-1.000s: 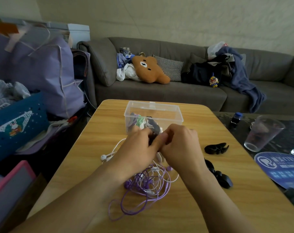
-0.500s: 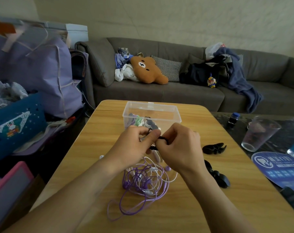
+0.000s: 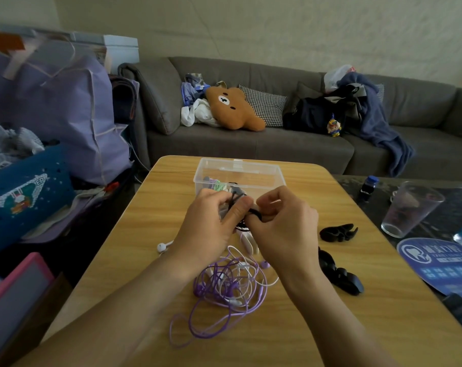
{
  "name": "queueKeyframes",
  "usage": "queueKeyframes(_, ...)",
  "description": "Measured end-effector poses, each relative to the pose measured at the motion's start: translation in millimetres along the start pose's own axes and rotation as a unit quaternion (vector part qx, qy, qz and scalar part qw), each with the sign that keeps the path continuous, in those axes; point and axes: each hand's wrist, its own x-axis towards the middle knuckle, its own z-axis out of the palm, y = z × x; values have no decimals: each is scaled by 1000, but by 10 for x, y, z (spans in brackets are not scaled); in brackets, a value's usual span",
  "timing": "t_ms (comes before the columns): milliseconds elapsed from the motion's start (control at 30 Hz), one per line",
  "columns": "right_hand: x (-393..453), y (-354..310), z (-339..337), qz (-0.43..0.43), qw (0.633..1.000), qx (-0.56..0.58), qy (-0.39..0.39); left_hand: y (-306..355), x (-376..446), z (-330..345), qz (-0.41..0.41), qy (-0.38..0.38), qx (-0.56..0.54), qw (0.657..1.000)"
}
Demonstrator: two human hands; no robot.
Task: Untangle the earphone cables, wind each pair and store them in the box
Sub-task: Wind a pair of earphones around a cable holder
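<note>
Both hands have lifted slightly above the purple and white cable tangle. Left hand and right hand pinch a black cable just before the clear box.

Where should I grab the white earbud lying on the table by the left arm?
Probably pinch the white earbud by its short stem, coming from above on the table's left side. The round head looks smooth and could slip, and its cable runs right under the left hand toward the purple and white tangle, so lift gently.
</note>
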Motion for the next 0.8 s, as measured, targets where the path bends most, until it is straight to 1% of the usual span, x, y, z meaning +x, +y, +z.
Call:
queueKeyframes(67, -3, -4, -23, 2, 999, 30, -22, 5, -5, -7, 1, 17, 18, 1000)
queueKeyframes(233, 57, 17, -74, 16, 996, 52, -75, 4, -2, -29, 4, 40, 23, 999)
queueKeyframes(300, 52, 35, -59, 16, 995, 43, -88, 7, 7, -30, 10, 51, 37, 998)
queueKeyframes(367, 39, 50, -39, 20, 994, 58, -93, -1, 15, -15, 10, 58, 41, 997)
queueKeyframes(500, 65, 60, -25, 51, 984, 138, -97, 2, 28, -21, 19, 68, 59, 996)
queueKeyframes(600, 77, 53, -87, 57, 968, 209, -125, 31, 36, -76, 29, 69, 52, 996)
queueKeyframes(667, 82, 50, -138, 57, 959, 232, -153, 61, 36, -129, 20, 53, 55, 997)
queueKeyframes(700, 91, 49, -154, 55, 958, 229, -166, 75, 37, -163, 3, 31, 44, 999)
queueKeyframes(767, 119, 59, -190, 41, 960, 205, -188, 107, 49, -241, -65, -52, -29, 996)
queueKeyframes(800, 132, 66, -206, 29, 961, 191, -198, 114, 52, -294, -100, -105, -74, 987)
